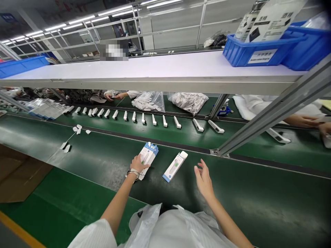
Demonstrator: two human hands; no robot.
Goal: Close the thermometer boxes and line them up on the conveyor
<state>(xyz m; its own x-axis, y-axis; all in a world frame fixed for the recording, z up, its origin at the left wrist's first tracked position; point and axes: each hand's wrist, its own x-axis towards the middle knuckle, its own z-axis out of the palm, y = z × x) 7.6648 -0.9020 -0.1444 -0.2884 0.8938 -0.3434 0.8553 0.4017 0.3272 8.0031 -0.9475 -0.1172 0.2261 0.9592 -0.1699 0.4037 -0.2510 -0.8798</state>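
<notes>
My left hand [139, 164] lies over a flat blue-and-white carton [150, 151], thumb stretched across its face and fingers along its left side. It seems to be more than one layer, but my hand hides part of it. To the right, a white-and-blue box [175, 166] with its top flap up lies slanted on the green belt [111, 165]. A picture of a long device is printed on its front. My right hand [204, 179] hovers beside that box, apart from it, with fingers spread and nothing in them.
Beyond a dark rail, a row of white handheld devices [154, 120] lies on a second green belt. Bags of white parts [190, 101] and co-workers' hands [303, 120] are farther back. A white shelf [144, 70] with blue bins [254, 51] crosses above; a metal post [269, 106] slants at right.
</notes>
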